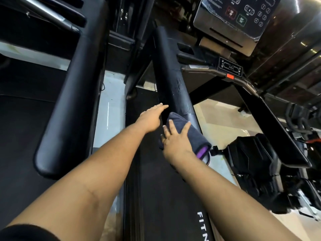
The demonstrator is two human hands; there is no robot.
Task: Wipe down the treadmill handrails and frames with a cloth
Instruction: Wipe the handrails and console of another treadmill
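A black padded treadmill handrail (171,73) runs from the centre up toward the console. A dark grey cloth (190,132) with a purple edge is draped over the rail's near end. My right hand (175,141) lies flat on top of the cloth, fingers spread, pressing it onto the rail. My left hand (151,117) is just to the left of the rail, fingers extended and together, touching or almost touching the rail's side and holding nothing. Smear marks show on the rail above the cloth.
A second, thicker black handrail (73,94) of the neighbouring machine stands at left. The console (232,18) with buttons is at top right. The treadmill belt (165,197) lies below. The opposite side rail (271,122) and black equipment (251,162) are at right.
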